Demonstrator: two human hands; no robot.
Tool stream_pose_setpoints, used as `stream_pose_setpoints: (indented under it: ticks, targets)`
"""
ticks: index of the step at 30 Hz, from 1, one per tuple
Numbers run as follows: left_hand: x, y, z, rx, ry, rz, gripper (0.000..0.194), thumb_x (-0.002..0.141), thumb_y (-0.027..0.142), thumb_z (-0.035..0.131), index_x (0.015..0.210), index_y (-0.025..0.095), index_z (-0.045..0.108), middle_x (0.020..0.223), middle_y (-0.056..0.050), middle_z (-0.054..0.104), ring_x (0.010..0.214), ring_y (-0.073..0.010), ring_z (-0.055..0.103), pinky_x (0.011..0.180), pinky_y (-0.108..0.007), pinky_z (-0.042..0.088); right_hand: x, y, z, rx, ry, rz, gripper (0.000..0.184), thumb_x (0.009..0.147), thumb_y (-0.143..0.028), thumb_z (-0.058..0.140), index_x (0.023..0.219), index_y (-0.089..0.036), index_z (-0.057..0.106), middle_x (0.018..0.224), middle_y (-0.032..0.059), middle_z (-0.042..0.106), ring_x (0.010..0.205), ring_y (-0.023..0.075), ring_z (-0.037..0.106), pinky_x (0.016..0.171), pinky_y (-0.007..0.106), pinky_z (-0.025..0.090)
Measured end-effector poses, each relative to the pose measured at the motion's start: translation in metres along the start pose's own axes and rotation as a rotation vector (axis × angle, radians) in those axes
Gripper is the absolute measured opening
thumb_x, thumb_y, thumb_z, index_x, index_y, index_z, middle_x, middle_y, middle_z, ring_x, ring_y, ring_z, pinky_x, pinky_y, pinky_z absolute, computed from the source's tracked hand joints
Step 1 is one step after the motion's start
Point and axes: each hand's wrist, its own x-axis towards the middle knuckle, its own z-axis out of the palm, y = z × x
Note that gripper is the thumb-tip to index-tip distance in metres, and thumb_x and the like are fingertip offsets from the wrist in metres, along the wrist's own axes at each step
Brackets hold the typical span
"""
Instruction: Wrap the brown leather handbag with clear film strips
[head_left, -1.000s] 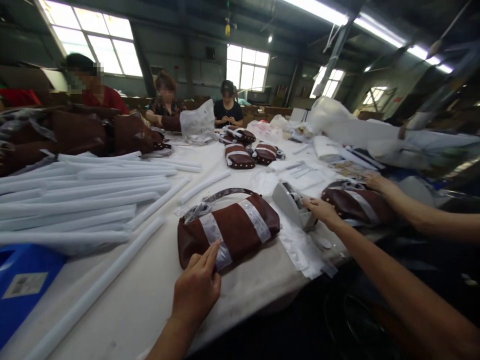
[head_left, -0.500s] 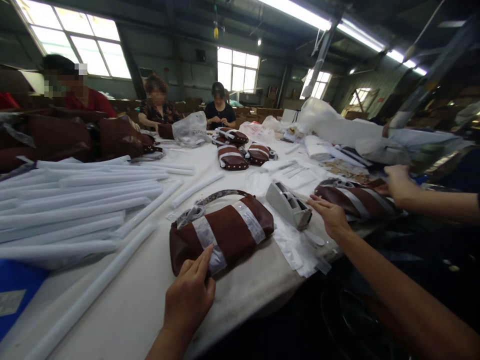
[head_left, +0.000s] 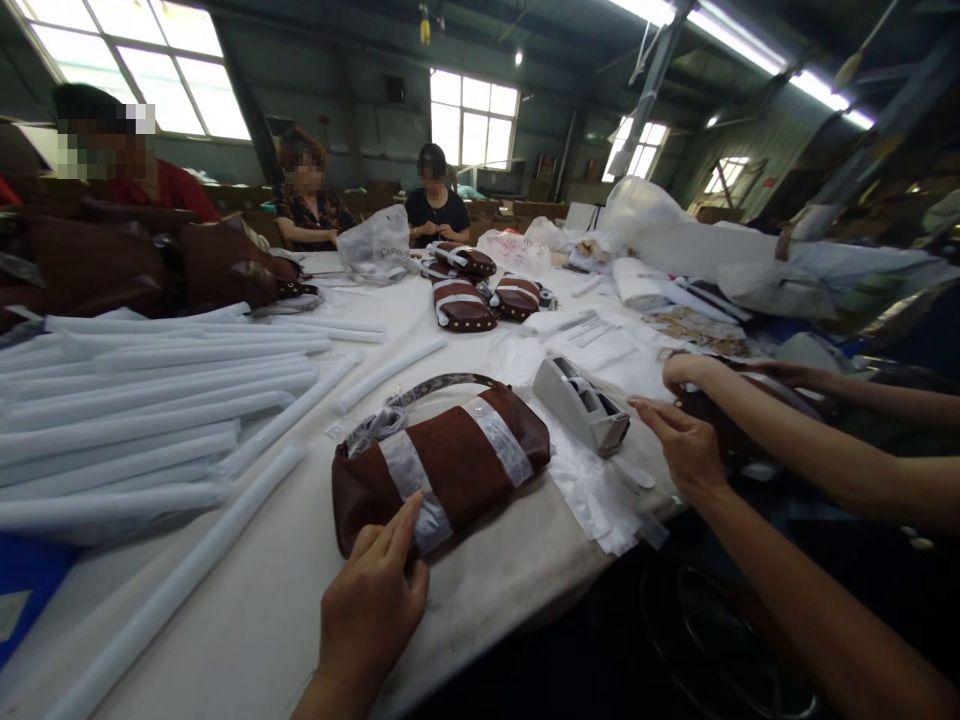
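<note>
Just beyond the left hand point(head_left: 373, 606) fingers point(head_left: 395, 528), brown handbag point(head_left: 442, 465).

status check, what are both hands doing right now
Left hand pressing brown handbag, fingers on its tape band. Right hand open, empty, beside tape dispenser. Co-worker's arm reaches across behind it.

A brown suede handbag point(head_left: 450, 462) is lying flat on its side on a white worktable point(head_left: 262, 610), its long axis running from near left to far right. Two pale, glossy protective strips are wrapping across its body, one toward the left end and one toward the right. Its curved handle is arching over the far edge, with a crumpled wad of clear wrapping bunching at the handle's left base. The left hand point(head_left: 373, 605) is pressing its fingertips onto the near end of the left strip, at the bag's lower edge.
</note>
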Motion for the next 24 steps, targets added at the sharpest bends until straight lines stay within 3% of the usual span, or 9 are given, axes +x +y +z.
stream_pose_setpoints:
  ticks: [4,7,10,15,18,20,22,24]
  targets:
    - [0.000,0.000,0.001,0.000,0.006,0.000,0.067,0.080,0.012,0.058,0.144,0.029,0.048,0.108,0.000,0.073,0.094,-0.0191,0.067,0.073,-0.026,0.058,-0.005,0.006,-0.011,0.110,-0.004,0.206,0.039,0.066,-0.051,0.084,0.090,-0.021,0.080,0.096,0.0062,0.078,0.100,0.0282,0.071,0.106,0.046,0.051]
    - [0.000,-0.002,0.002,0.004,0.008,0.012,0.067,0.081,0.013,0.058,0.145,0.029,0.048,0.108,0.000,0.074,0.094,-0.0187,0.067,0.074,-0.026,0.057,-0.014,0.020,-0.019,0.257,-0.058,0.371,0.046,0.057,-0.052,0.089,0.084,-0.017,0.079,0.087,0.0092,0.077,0.082,0.0255,0.073,0.087,0.042,0.062]
    - [0.000,-0.003,0.003,0.004,0.012,0.031,0.067,0.081,0.014,0.057,0.146,0.028,0.046,0.110,0.000,0.074,0.095,-0.0188,0.067,0.071,-0.026,0.057,-0.021,0.036,-0.022,0.194,-0.147,0.449,0.050,0.054,-0.058,0.087,0.081,-0.017,0.078,0.084,0.0110,0.076,0.068,0.0214,0.071,0.068,0.036,0.064]
    - [0.000,-0.003,0.002,0.009,0.000,0.035,0.066,0.081,0.014,0.057,0.145,0.027,0.048,0.112,-0.002,0.073,0.096,-0.0195,0.067,0.073,-0.027,0.058,-0.014,0.057,-0.015,-0.075,-0.185,0.297,0.055,0.061,-0.068,0.076,0.079,-0.016,0.078,0.076,0.0086,0.074,0.052,0.0157,0.060,0.054,0.032,0.056]
    - [0.000,-0.002,0.002,0.002,0.004,0.023,0.066,0.081,0.014,0.057,0.144,0.028,0.048,0.111,-0.002,0.073,0.095,-0.0199,0.066,0.072,-0.028,0.058,-0.007,0.062,-0.022,-0.226,-0.172,0.203,0.045,0.065,-0.061,0.076,0.076,-0.017,0.078,0.060,0.0049,0.069,0.050,0.0168,0.057,0.052,0.031,0.050]
    - [-0.001,-0.003,0.003,-0.003,0.012,0.028,0.066,0.080,0.014,0.057,0.145,0.028,0.048,0.109,-0.001,0.074,0.094,-0.0198,0.066,0.072,-0.028,0.058,-0.006,0.060,-0.035,-0.311,-0.165,0.124,0.035,0.068,-0.054,0.076,0.077,-0.020,0.079,0.066,0.0051,0.072,0.060,0.0208,0.063,0.060,0.033,0.052]
    - [-0.001,-0.003,0.003,-0.006,0.015,0.034,0.067,0.080,0.014,0.056,0.145,0.028,0.047,0.108,-0.001,0.074,0.093,-0.0196,0.066,0.073,-0.028,0.057,-0.007,0.052,-0.050,-0.439,-0.183,-0.081,0.025,0.075,-0.045,0.071,0.084,-0.024,0.080,0.084,0.0059,0.077,0.076,0.0242,0.068,0.070,0.035,0.053]
    - [-0.001,-0.003,0.003,-0.007,0.013,0.034,0.067,0.080,0.014,0.056,0.145,0.027,0.047,0.107,-0.001,0.074,0.094,-0.0200,0.066,0.073,-0.028,0.057,-0.009,0.036,-0.065,-0.620,-0.265,-0.395,0.023,0.085,-0.035,0.061,0.094,-0.026,0.079,0.097,0.0058,0.077,0.086,0.0246,0.069,0.077,0.036,0.054]
